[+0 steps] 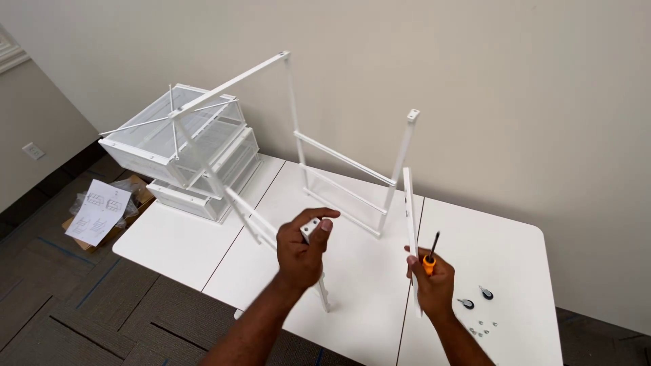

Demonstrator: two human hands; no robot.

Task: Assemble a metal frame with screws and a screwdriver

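Here: left hand (pixel 300 249) pinches bracket (pixel 310 229); right hand (pixel 432 279) grips screwdriver (pixel 430 255).

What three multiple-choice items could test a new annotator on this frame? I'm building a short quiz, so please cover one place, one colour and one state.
1. Where do the stacked mesh drawers stand?
A. far left end of the white table
B. on the floor
C. beside the casters

2. What colour is the handle of the screwdriver?
A. blue
B. orange
C. green

3. What is the left hand doing?
A. lying flat on the table
B. pinching a small white part
C. gripping a caster

Answers:
1 A, the drawers sit on the table's far left corner.
2 B, an orange handle shows in the right hand, which also holds a white bar.
3 B, thumb and fingers close on the part above the table.
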